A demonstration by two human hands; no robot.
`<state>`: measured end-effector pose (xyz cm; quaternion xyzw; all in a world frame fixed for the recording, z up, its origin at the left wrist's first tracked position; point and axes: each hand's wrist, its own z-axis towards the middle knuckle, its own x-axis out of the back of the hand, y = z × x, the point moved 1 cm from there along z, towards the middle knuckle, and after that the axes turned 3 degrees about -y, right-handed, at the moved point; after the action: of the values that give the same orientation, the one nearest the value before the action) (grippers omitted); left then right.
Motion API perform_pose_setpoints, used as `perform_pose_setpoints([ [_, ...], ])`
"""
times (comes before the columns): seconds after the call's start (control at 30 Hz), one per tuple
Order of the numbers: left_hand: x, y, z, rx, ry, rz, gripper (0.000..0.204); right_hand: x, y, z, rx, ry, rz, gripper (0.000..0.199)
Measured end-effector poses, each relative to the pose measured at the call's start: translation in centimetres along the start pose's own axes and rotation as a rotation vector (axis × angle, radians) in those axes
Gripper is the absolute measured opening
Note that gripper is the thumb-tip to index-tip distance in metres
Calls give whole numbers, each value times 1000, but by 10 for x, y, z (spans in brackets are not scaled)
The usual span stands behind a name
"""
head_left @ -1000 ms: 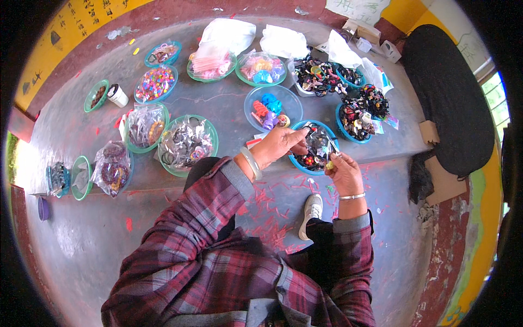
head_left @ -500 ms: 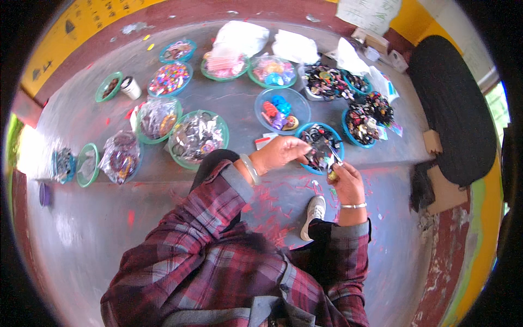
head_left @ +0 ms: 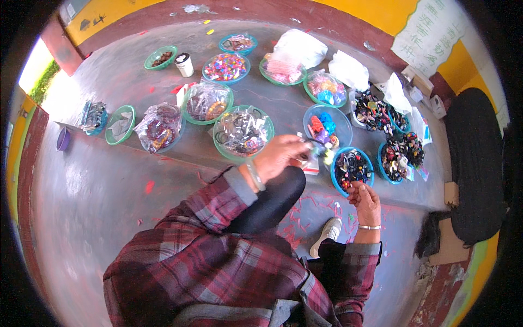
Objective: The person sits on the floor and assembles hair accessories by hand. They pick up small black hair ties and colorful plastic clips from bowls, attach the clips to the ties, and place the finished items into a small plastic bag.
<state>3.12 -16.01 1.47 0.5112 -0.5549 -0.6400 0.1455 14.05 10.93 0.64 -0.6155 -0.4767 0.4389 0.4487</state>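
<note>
My left hand is raised before the clear bowl, thumb and fingers pinched. From its fingertips hangs a motion-blurred dark hair tie with pale green and yellowish bits on it. My right hand is closed at the near edge of a blue basket, its fingertips pressed together. Whatever they hold, if anything, is too small to make out. Inside that basket lies a heap of dark hair ties with small coloured charms. A small red and white packet lies partly hidden behind my left hand.
The clear bowl holds bright coloured pieces. Another blue basket and a white tub hold dark hair ties at right. Several green baskets of bagged goods stand left. A white cup and white bags are farther back.
The view has swung left. My hands, close together before, are now apart: the left has carried the hair tie away over the clear bowl's side, while the right stays by the blue basket.
</note>
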Motion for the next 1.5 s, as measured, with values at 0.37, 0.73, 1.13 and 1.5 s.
perform_pose_setpoints([
  [0.37, 240, -56, -81, -226, 1016, -297, 7, -10, 11, 11, -103, 19, -50, 25],
  [0.73, 216, -65, -19, -239, 844, -380, 7, -21, 24, 28, -207, 38, -123, 26],
  [1.13, 247, -96, -25, -319, 1077, 72, 20, -18, 23, 24, -200, 22, -138, 23],
  [1.5, 46, 22, 22, -391, 430, -175, 22, -12, 29, 28, -209, -5, -268, 18],
])
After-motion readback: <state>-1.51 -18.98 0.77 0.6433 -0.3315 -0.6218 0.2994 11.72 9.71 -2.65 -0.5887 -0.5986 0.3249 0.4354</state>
